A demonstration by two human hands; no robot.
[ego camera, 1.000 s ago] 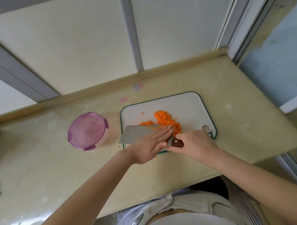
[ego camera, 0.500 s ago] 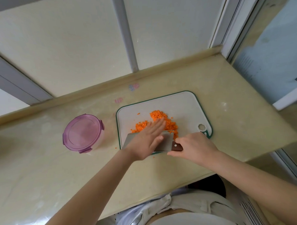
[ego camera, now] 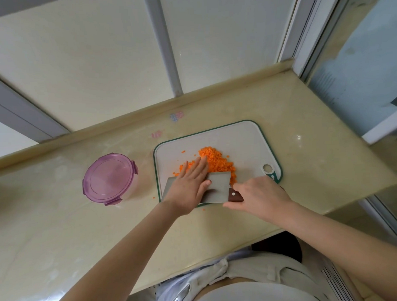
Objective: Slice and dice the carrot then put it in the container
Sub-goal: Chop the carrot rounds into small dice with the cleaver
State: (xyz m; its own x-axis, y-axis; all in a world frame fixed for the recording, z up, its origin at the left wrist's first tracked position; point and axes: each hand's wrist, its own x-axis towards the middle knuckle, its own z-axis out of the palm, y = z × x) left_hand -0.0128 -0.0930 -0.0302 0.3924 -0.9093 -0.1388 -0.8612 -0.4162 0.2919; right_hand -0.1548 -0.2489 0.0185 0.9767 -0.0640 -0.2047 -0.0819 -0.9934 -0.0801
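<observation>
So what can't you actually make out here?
All in the head view:
- Container contents: the shut purple lid covers them.
- Cleaver handle: mostly inside the right hand.
- Carrot near the blade: partly under the left hand.
- Pink stickers: too small and blurred to read.

Single head view: wide-angle, worn on person's head, looking forward and steeply down over table (ego camera: 304, 128); near, both forearms reaching in from bottom edge; wall panels above.
</observation>
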